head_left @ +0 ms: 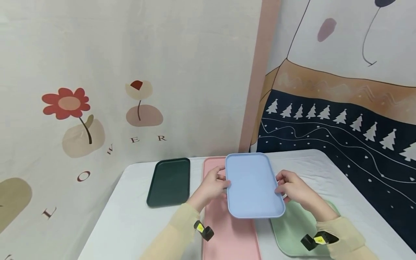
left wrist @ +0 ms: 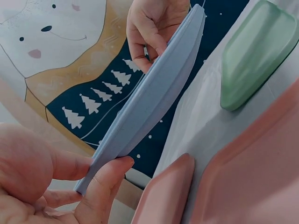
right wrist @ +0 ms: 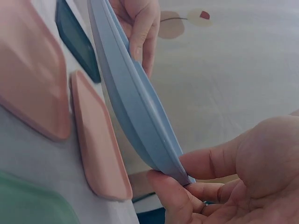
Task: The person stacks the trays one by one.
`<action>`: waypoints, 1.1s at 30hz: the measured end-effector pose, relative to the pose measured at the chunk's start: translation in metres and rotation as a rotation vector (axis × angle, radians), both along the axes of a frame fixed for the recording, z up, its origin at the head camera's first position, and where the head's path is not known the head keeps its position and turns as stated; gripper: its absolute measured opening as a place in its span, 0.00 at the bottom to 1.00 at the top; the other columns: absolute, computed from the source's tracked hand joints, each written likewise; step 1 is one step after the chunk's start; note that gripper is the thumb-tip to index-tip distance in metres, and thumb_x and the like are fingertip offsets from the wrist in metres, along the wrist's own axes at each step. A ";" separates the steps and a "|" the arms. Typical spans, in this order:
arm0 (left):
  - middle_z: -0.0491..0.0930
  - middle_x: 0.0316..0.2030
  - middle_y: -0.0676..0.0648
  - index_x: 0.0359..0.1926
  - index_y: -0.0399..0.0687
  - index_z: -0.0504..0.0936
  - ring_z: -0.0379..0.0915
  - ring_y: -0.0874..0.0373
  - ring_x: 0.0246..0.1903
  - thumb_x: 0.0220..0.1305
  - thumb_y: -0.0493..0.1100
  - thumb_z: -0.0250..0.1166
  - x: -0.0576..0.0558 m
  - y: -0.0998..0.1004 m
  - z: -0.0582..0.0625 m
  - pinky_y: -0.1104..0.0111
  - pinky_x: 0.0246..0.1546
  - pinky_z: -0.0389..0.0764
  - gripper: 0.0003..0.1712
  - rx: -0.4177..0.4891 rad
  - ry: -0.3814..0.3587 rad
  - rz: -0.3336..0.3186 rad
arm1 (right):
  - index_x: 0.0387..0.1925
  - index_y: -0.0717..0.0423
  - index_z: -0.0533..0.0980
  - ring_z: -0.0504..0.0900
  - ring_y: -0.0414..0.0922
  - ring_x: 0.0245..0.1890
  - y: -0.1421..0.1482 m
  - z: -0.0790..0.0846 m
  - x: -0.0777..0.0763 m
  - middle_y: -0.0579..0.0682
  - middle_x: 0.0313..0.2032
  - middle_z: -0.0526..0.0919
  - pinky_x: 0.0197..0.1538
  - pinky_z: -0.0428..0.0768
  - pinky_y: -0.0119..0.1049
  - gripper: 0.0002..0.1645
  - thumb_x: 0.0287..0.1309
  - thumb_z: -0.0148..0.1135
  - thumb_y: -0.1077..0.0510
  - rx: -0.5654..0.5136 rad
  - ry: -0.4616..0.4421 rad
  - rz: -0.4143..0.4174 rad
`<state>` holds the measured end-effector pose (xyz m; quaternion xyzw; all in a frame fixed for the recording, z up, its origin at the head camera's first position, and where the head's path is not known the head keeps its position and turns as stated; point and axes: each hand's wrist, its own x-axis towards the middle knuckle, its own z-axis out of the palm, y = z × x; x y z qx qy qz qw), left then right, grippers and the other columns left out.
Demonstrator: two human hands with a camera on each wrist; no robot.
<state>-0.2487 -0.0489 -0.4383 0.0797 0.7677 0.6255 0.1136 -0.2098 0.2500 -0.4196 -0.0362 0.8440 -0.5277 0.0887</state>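
A light blue rectangular tray [head_left: 255, 186] is held up above the table, tilted toward the head camera. My left hand [head_left: 212, 184] pinches its left edge between thumb and fingers. On the opposite edge, my right hand [head_left: 292, 186] grips it the same way. Both wrist views show the tray edge-on, apart from the surface below. Beneath it lies a pink tray [head_left: 227, 231], partly hidden by the blue one. A second, separate pink tray [left wrist: 168, 191] shows in the left wrist view.
A dark green tray [head_left: 170, 182] lies left of the pink ones. On the right, a light green tray [head_left: 292, 227] sits partly under my right forearm. All rest on a white-covered table [head_left: 130, 216]. Printed fabric [head_left: 195, 72] hangs behind and to the right.
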 end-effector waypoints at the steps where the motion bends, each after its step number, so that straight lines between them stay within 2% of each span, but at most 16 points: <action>1: 0.79 0.43 0.37 0.78 0.41 0.66 0.84 0.49 0.37 0.71 0.31 0.66 0.003 -0.003 0.000 0.53 0.31 0.90 0.37 -0.001 0.000 -0.005 | 0.49 0.70 0.70 0.78 0.51 0.34 -0.002 -0.001 0.001 0.56 0.35 0.72 0.28 0.86 0.49 0.17 0.58 0.61 0.71 -0.007 0.000 0.005; 4: 0.78 0.44 0.37 0.78 0.41 0.65 0.84 0.49 0.36 0.71 0.31 0.66 0.010 -0.010 -0.002 0.55 0.29 0.89 0.37 -0.004 0.001 -0.011 | 0.47 0.70 0.70 0.79 0.51 0.32 -0.007 -0.002 0.005 0.57 0.34 0.73 0.27 0.86 0.49 0.17 0.56 0.62 0.72 -0.026 -0.013 0.016; 9: 0.77 0.44 0.37 0.77 0.40 0.66 0.84 0.50 0.36 0.70 0.30 0.66 0.019 -0.021 -0.007 0.53 0.28 0.89 0.38 -0.009 0.007 -0.007 | 0.45 0.69 0.70 0.81 0.52 0.28 -0.017 -0.004 0.011 0.58 0.33 0.74 0.26 0.87 0.49 0.17 0.52 0.63 0.72 -0.048 -0.041 0.037; 15: 0.77 0.43 0.38 0.76 0.38 0.67 0.83 0.51 0.33 0.68 0.28 0.67 0.031 -0.035 -0.012 0.54 0.28 0.89 0.37 -0.024 0.004 -0.002 | 0.43 0.69 0.69 0.81 0.51 0.27 -0.025 -0.008 0.017 0.57 0.31 0.74 0.25 0.86 0.49 0.17 0.52 0.63 0.71 -0.055 -0.039 0.108; 20: 0.77 0.44 0.38 0.75 0.37 0.68 0.81 0.52 0.35 0.68 0.28 0.67 0.041 -0.044 -0.016 0.56 0.28 0.89 0.36 -0.027 0.009 -0.001 | 0.42 0.67 0.68 0.81 0.51 0.26 -0.033 -0.014 0.022 0.56 0.30 0.74 0.24 0.86 0.47 0.17 0.51 0.63 0.71 -0.058 -0.065 0.134; 27: 0.75 0.41 0.39 0.75 0.38 0.67 0.81 0.51 0.26 0.68 0.29 0.67 0.054 -0.057 -0.024 0.56 0.25 0.88 0.37 -0.044 -0.016 0.009 | 0.40 0.67 0.67 0.79 0.50 0.25 -0.044 -0.024 0.029 0.55 0.28 0.73 0.24 0.86 0.46 0.16 0.50 0.62 0.72 -0.075 -0.081 0.167; 33: 0.74 0.41 0.39 0.76 0.34 0.64 0.81 0.52 0.25 0.67 0.28 0.67 0.067 -0.062 -0.031 0.57 0.23 0.88 0.39 -0.062 -0.033 0.017 | 0.39 0.67 0.66 0.79 0.48 0.22 -0.051 -0.034 0.035 0.55 0.26 0.72 0.23 0.86 0.46 0.16 0.47 0.60 0.74 -0.093 -0.089 0.211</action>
